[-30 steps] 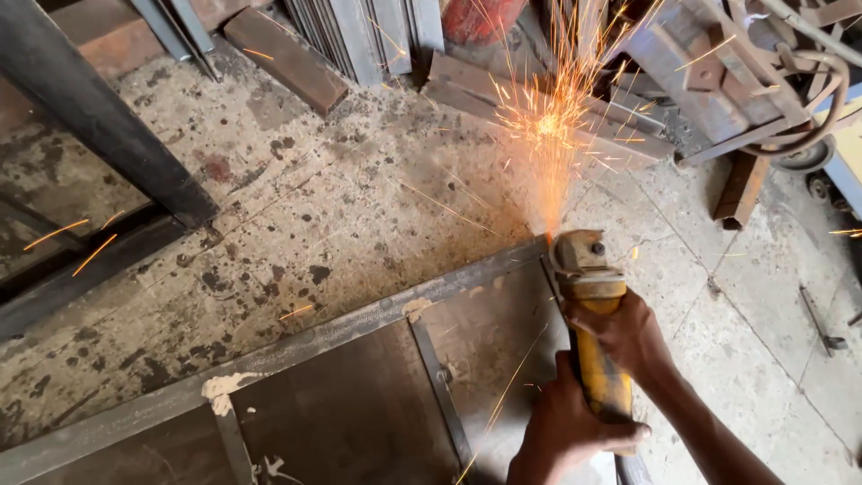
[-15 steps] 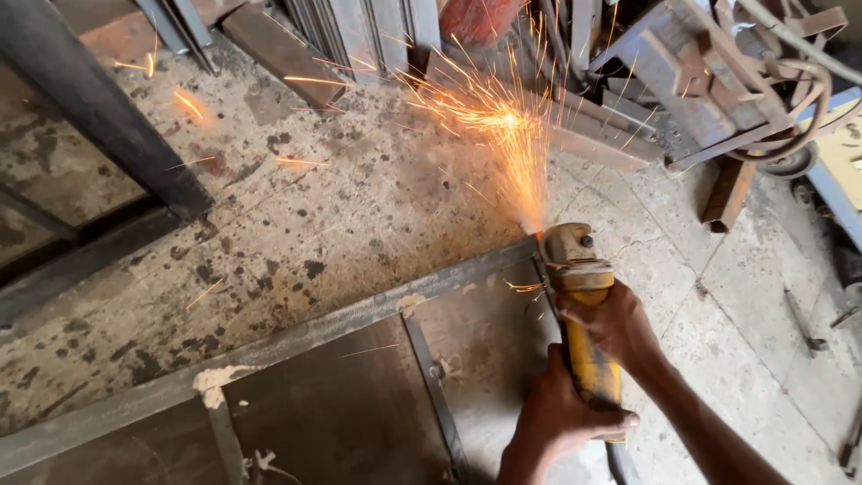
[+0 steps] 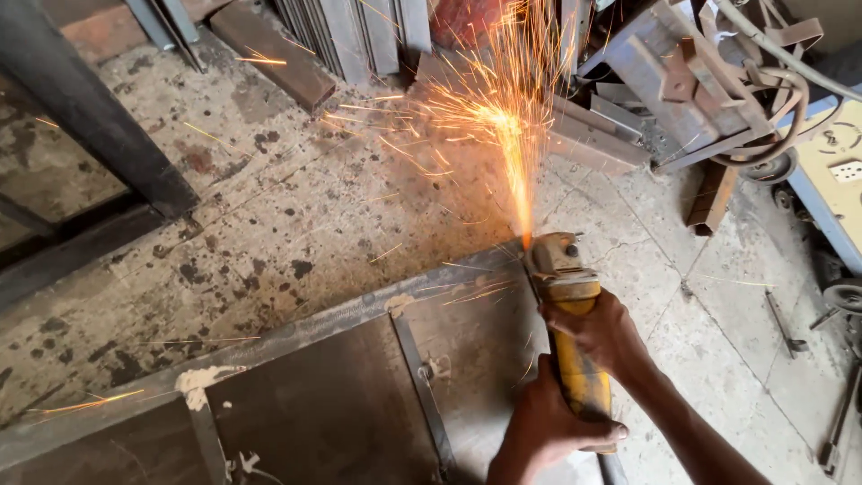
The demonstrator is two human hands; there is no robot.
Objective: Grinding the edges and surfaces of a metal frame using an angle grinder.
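A yellow angle grinder [image 3: 569, 314] is pressed against the far right corner of a flat metal frame with sheet panels [image 3: 341, 395] that lies on the floor. Its disc touches the frame's edge and throws a stream of orange sparks [image 3: 503, 117] up and away. My right hand [image 3: 607, 334] grips the grinder's body just behind the head. My left hand [image 3: 544, 427] is wrapped round the rear of its handle. Putty-like white patches sit on the frame's joints.
Stained concrete floor [image 3: 287, 207] spreads beyond the frame. Metal bars and sheets [image 3: 359, 36] lean at the back, a dark steel beam [image 3: 81, 117] crosses the upper left, and scrap steel with hoses [image 3: 718, 81] is piled at upper right. Loose tools [image 3: 781, 323] lie on the right.
The spark stream has swung from leftward back to straight up. The grinder and both hands stay at the frame's corner, nearly unmoved.
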